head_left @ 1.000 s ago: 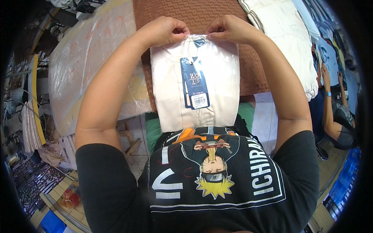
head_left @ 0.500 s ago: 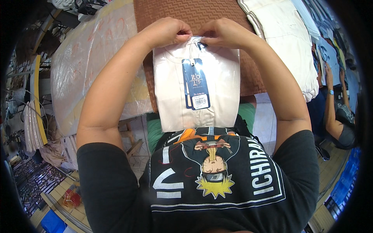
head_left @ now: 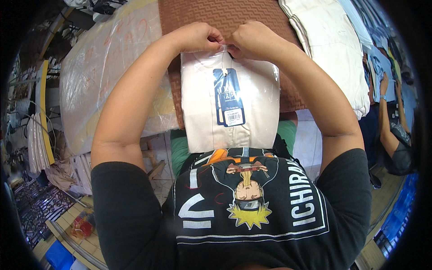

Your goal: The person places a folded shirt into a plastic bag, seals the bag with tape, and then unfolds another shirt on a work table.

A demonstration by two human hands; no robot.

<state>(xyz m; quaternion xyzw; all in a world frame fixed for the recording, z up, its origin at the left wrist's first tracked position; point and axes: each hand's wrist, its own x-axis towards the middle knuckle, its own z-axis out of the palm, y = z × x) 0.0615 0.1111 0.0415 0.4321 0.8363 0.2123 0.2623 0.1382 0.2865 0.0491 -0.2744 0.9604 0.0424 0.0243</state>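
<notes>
A folded cream shirt [head_left: 198, 105] in a clear plastic bag [head_left: 271, 81] rests partly on a brown textured cloth, its lower end against my body. Dark blue hang tags [head_left: 228, 96] with a white barcode label lie over the shirt's middle. At the bag's top edge, my left hand [head_left: 202, 38] pinches the plastic between thumb and fingers. My right hand [head_left: 252, 40] is closed on the same edge close beside it, its fingertips partly hidden behind the knuckles.
The brown cloth [head_left: 225, 13] covers the surface ahead. A large plastic-wrapped bundle [head_left: 108, 81] lies left of it, and folded cream garments [head_left: 333, 54] are stacked right. Another person's arm [head_left: 384, 108] reaches toward blue garments [head_left: 378, 67] at far right.
My right hand's fingers have curled in further and its knuckles turned up at the bag's top edge. The bag's top has been drawn over the collar area, and glare now crosses the tags.
</notes>
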